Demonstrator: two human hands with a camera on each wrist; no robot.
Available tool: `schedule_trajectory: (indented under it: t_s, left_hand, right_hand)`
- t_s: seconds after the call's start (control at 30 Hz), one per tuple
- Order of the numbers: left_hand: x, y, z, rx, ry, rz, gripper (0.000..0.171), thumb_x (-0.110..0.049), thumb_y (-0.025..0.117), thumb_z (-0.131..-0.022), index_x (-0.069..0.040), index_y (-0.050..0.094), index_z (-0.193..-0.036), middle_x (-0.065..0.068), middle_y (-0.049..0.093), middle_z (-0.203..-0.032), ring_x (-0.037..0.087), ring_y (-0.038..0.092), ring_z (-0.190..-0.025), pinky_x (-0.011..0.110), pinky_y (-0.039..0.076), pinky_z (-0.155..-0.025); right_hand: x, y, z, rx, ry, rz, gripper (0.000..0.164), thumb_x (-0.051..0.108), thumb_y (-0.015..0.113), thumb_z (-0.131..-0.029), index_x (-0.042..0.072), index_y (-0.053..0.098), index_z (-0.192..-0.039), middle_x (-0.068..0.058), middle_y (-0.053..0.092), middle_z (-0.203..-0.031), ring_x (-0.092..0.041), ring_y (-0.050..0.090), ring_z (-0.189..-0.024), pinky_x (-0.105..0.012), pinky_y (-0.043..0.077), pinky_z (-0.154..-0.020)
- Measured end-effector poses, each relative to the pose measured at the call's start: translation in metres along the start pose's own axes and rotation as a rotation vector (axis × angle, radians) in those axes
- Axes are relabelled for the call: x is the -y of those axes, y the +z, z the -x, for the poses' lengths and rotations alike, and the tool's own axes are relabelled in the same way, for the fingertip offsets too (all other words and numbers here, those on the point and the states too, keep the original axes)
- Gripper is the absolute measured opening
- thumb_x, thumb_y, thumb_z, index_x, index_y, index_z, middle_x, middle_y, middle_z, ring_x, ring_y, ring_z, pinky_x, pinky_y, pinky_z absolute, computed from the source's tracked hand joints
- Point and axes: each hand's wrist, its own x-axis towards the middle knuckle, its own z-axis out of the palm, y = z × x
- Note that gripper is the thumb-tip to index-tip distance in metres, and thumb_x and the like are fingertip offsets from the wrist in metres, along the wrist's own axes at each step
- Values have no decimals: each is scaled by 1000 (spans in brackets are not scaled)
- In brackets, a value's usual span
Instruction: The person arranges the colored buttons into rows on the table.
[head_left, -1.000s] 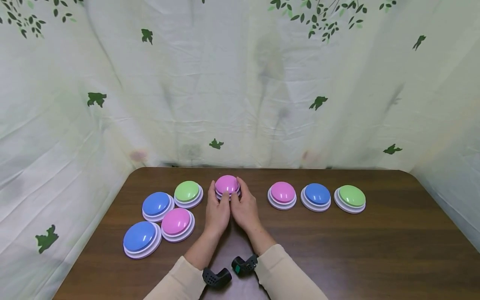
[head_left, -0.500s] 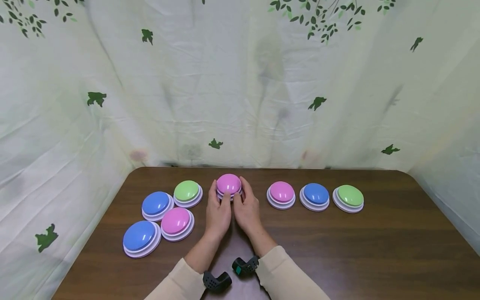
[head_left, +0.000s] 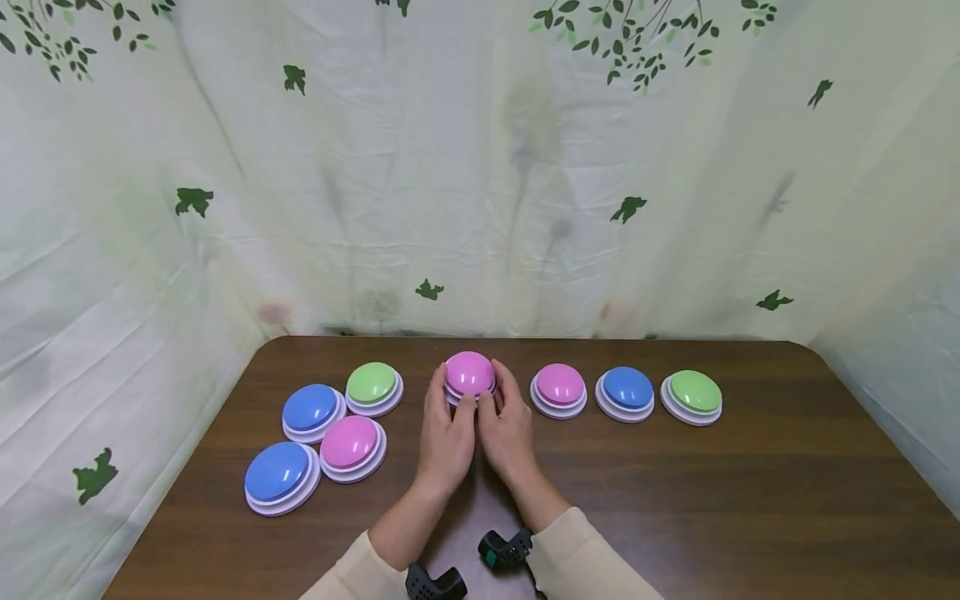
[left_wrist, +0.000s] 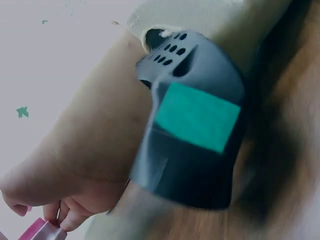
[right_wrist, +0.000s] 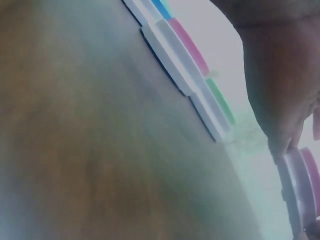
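Both of my hands grip one pink push button (head_left: 469, 372), a dome on a white round base, near the table's back edge in the head view. My left hand (head_left: 447, 437) holds its left side and my right hand (head_left: 510, 433) its right side. Both thumbs lie at the button's near side, hiding part of the base. In the right wrist view this button (right_wrist: 300, 185) shows at the right edge, between fingers. A corner of it (left_wrist: 42, 230) appears at the bottom left of the left wrist view. I cannot tell whether its base touches the table.
To the right stand a pink button (head_left: 559, 387), a blue button (head_left: 627, 390) and a green button (head_left: 694, 393) in a row. At left cluster a green button (head_left: 371, 386), two blue ones and a pink button (head_left: 351, 444). The brown table (head_left: 675, 508) meets a leaf-patterned curtain (head_left: 480, 208).
Both hands and the pink button between them have moved a little to the right, closer to the right-hand row. The other buttons keep their places on the table.
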Motion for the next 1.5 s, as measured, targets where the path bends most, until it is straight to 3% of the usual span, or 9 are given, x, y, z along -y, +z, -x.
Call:
schedule_trajectory:
  t_s: [0.2, 0.5, 0.73, 0.83, 0.93, 1.07, 1.17, 1.4, 1.5]
  left_hand:
    - [-12, 11, 18, 33, 21, 4, 64, -18, 54, -103, -7, 28, -160, 16, 27, -167, 33, 26, -155, 57, 21, -127]
    - [-15, 44, 69, 141, 48, 41, 68, -19, 57, -98, -8, 29, -160, 17, 22, -168, 36, 21, -156, 62, 17, -126]
    - [-14, 75, 104, 315, 44, 47, 71, -25, 57, -101, -14, 23, -163, 17, 15, -169, 36, 21, -156, 63, 20, -124]
    - [-14, 93, 114, 367, 48, 43, 71, -28, 57, -101, -16, 24, -163, 17, 16, -169, 35, 24, -154, 61, 24, -124]
    - [-16, 113, 121, 421, 38, 51, 71, -30, 57, -100, -18, 25, -162, 14, 15, -169, 34, 23, -155, 58, 24, -125]
    - [-20, 141, 128, 497, 25, 65, 72, -33, 57, -99, -22, 25, -162, 11, 13, -171, 32, 20, -156, 52, 25, -127]
    - [-23, 161, 132, 543, 41, 80, 72, -33, 57, -99, -22, 25, -162, 10, 14, -171, 31, 20, -157, 47, 26, -127]
    - [-28, 204, 131, 660, 24, 191, 72, -29, 60, -97, -19, 28, -161, 9, 17, -171, 21, 20, -158, 31, 27, -126]
    - [-30, 220, 126, 703, 19, 248, 73, -24, 61, -95, -17, 28, -161, 11, 17, -171, 19, 21, -157, 25, 31, -123]
  right_hand:
    - [11, -28, 9, 7, 31, -43, 47, 5, 54, -101, 3, 50, -148, -19, 55, -151, -31, 51, -142, -44, 41, -118]
    - [7, -87, 40, -40, 140, 56, 45, 10, 56, -103, 6, 51, -147, -15, 58, -149, -28, 54, -140, -40, 43, -116]
    - [0, -139, 66, -111, 222, 82, 43, 9, 52, -104, 9, 51, -147, -12, 58, -150, -22, 53, -140, -2, 39, -101]
    - [-3, -161, 71, -150, 258, 139, 43, 12, 51, -105, 11, 51, -147, -11, 58, -150, -21, 54, -139, 4, 35, -95]
    - [-9, -182, 72, -200, 292, 204, 42, 18, 48, -106, 12, 50, -148, -10, 58, -150, -16, 55, -136, 5, 34, -91]
    - [-18, -209, 69, -313, 308, 255, 41, 23, 47, -107, 12, 54, -145, -10, 62, -145, 14, 56, -117, 5, 36, -88]
    - [-24, -231, 66, -402, 313, 285, 41, 28, 47, -106, 11, 56, -143, -12, 65, -141, 26, 49, -100, 5, 37, -83]
    - [-34, -282, 53, -518, 431, 383, 49, 41, 45, -104, 15, 57, -144, -11, 66, -140, 16, 52, -98, -9, 39, -75]
    - [-39, -300, 45, -537, 433, 418, 50, 43, 47, -103, 14, 59, -143, -5, 70, -134, 14, 50, -89, -16, 39, -73]
